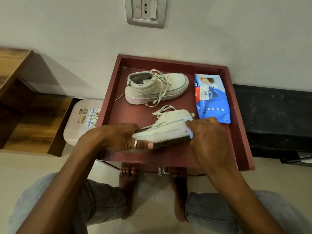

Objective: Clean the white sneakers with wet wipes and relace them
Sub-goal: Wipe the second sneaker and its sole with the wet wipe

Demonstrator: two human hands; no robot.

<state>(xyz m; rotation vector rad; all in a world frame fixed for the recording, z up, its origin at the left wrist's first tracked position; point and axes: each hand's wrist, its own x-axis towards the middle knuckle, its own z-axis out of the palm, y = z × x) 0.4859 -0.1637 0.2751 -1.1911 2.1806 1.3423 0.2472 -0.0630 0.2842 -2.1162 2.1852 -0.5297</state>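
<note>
Seated person, 2 sneakers on the maroon tray (131, 114). Near sneaker (168, 125) is tipped on its side, sole toward the sitter. The left hand (121, 137) curls round the toe end to steady it, and the right hand (207, 134) pinches a wet wipe (188, 121) against the heel edge. Second sneaker (157, 86) sits behind, laces loose. Wipes pack (211, 98) lies just beside it — likely kept within reach for refills.

A wall switch plate (146, 11) hangs above; a wooden shelf (25, 115) adjoins what seems a stickered stool (77, 127).

Left hand (118, 139) grips near sneaker (167, 127) at frame center; right hand (207, 132) presses wipe (188, 122) on its heel; second sneaker (157, 86) above.
</note>
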